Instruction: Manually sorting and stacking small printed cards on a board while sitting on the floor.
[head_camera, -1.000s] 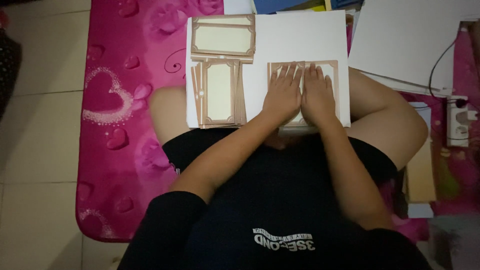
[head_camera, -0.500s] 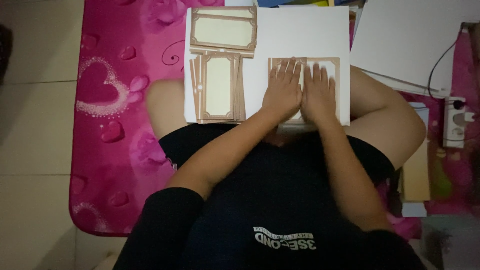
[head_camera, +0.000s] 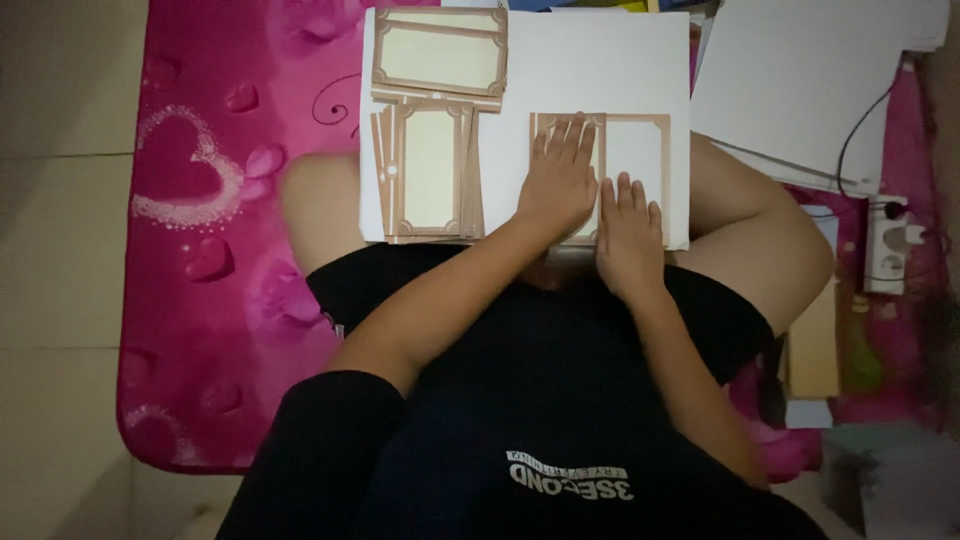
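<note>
The left hand lies flat, fingers spread, hiding the framed card's left half on the white board. At four o'clock, the right hand presses flat on its lower edge, gripping nothing.

The scene is dim, brightest on the white board toward twelve o'clock and fading to murk at six o'clock. Soft blur smears the right hand, and edges at three and nine o'clock look grainy and dark
</note>
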